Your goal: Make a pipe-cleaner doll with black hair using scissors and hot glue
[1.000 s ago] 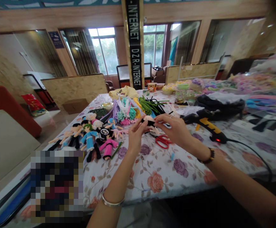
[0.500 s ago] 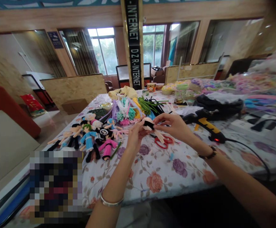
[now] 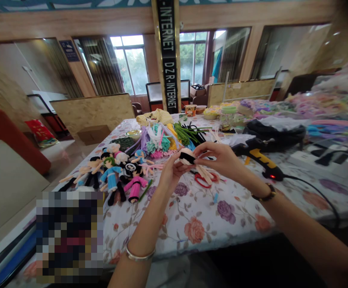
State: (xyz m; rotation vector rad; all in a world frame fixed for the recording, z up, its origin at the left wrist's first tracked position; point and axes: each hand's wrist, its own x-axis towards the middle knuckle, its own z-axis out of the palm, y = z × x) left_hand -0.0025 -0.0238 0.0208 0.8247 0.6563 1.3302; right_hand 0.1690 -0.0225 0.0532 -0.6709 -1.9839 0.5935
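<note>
Since a second ago the pale doll piece has turned between the left hand and the right hand, showing more of its black band, and its pale strips have swung across the red scissors. Nearest come one silver bangle and one dark bracelet, then one blue scrap on the worktop. The single piece is held above the worktop, touching both hands, neither clearly nearer; it lies rightward of the left grip and leftward of the right, its long axis seemingly running down and right along the strips. The left grip is cupped around its near side, little open; the right seems to pinch its edge, thumb close to finger. One pair of scissors lies below; leftward are at least five dolls, overlapping too much for a full count; rightward, one glue gun. Beyond are uncounted bundles of fuzzy stems, one jar and two tubs
</note>
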